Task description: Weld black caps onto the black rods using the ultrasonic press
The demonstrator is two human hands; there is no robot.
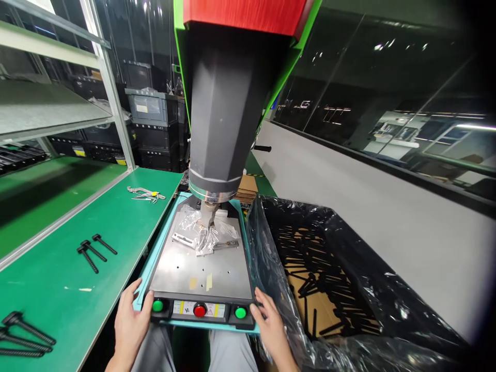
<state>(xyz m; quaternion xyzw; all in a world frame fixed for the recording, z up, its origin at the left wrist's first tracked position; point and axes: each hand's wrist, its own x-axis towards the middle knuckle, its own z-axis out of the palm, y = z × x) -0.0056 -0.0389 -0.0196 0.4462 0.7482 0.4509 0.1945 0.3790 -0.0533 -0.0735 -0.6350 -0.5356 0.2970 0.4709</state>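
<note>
A press machine stands in front of me with a dark head [222, 119] lowered onto a clear plastic bag [203, 230] on the metal plate [201, 268]. My left hand [132, 320] rests at the front left corner, thumb by the left green button [157, 306]. My right hand [269, 323] rests at the front right corner, thumb beside the right green button [241, 312]. A red button [200, 310] sits between them. Both hands lie with fingers stretched and hold nothing.
A green bench [77, 268] on the left carries black bolt-like parts [95, 250], more of them [23, 333] at the near edge, and metal tools [146, 194]. At the right, a box lined with black plastic [349, 289] holds several black parts. Shelves and crates stand behind.
</note>
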